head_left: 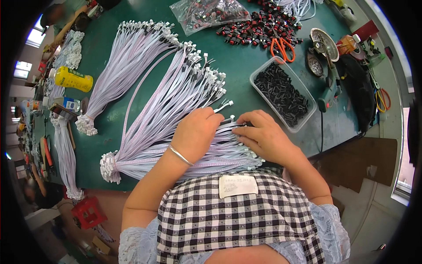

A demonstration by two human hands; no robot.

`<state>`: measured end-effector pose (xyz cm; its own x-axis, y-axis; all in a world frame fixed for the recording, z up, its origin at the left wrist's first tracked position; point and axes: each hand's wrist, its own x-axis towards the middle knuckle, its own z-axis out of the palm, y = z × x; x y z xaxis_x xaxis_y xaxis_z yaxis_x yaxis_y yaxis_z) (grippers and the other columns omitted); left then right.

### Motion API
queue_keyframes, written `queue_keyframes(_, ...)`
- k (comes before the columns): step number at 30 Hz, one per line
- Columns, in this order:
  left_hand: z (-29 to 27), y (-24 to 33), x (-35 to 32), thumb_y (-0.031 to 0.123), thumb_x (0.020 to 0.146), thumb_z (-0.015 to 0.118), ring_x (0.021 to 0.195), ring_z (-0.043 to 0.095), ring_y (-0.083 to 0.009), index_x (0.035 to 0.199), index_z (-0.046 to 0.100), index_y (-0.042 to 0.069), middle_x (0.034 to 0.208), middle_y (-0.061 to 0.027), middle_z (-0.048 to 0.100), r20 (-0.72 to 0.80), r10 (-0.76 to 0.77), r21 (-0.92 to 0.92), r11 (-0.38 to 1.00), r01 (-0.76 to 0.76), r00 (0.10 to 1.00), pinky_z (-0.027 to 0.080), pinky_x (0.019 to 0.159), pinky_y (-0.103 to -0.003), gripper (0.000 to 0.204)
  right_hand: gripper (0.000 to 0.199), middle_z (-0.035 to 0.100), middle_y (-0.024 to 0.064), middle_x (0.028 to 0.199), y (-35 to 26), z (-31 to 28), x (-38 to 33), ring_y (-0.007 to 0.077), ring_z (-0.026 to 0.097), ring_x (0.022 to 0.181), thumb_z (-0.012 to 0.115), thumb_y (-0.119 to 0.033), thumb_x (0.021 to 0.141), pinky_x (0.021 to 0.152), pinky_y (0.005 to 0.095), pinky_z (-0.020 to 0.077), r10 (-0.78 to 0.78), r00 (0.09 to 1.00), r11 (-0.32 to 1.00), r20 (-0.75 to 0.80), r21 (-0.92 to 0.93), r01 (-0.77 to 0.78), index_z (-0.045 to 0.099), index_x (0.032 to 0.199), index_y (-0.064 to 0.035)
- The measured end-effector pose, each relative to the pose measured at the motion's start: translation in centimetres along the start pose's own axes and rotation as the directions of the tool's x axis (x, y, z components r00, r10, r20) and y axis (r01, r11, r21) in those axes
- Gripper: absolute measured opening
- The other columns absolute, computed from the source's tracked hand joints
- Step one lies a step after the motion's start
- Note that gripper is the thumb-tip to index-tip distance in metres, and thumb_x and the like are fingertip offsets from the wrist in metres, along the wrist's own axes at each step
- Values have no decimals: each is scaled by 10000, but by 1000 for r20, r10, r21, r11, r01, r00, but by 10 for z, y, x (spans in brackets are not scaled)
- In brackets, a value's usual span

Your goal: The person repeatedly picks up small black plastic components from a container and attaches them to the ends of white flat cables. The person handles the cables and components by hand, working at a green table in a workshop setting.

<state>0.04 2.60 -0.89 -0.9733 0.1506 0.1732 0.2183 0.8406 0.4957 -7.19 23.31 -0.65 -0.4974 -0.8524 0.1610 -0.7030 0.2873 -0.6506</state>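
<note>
A large bundle of white and pale pink ribbon wires (151, 112) fans across the table, tied near a cluster of white connectors (110, 167) at its left end. Over the bundle's near right part, my left hand (196, 132) is closed, with its fingertips on a wire near the loose ends. Facing it, my right hand (263, 137) pinches a wire end between thumb and fingers. A white connector (232, 118) sticks up between the two hands. The fingertips partly cover what they grip. Other wire ends with dark sleeves and white plugs lie beyond my left hand.
A clear plastic tub (285, 93) of short black tubes stands right of my hands. Behind it lie orange-handled scissors (282, 49) and a pile of red-and-black connectors (263, 28). A second wire bundle (127, 66) and a yellow bottle (73, 79) are farther left. A green glue gun (329, 94) lies right.
</note>
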Motion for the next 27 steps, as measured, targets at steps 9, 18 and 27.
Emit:
queue_keyframes(9, -10, 7, 6, 66, 874, 551, 615, 506, -65, 941, 587, 9, 776, -4, 578, 217, -395, -678, 597, 429, 893, 435, 589, -220, 95, 192, 602, 82, 985, 0, -16, 6, 271, 556, 947, 687, -118, 756, 837, 374, 444, -37, 992, 999, -120, 32, 41, 674, 940, -65)
queue_keyframes(18, -6, -6, -1, 78, 879, 552, 656, 502, -55, 973, 565, 46, 792, 8, 560, 456, -365, -849, 94, 520, 811, 415, 600, -180, 101, 212, 598, 50, 902, 43, -61, -1, 246, 544, 933, 686, -121, 736, 823, 371, 425, 229, 934, 749, -274, -563, -349, 657, 944, -90)
queue_keyframes(27, -5, -15, -1, 101, 880, 590, 659, 506, -50, 1006, 596, 38, 777, 17, 566, 504, -330, -837, 41, 545, 798, 414, 598, -185, 142, 111, 565, 58, 802, 54, -62, 0, 262, 561, 848, 686, -125, 716, 769, 378, 443, 231, 960, 811, -157, -513, -279, 637, 802, -74)
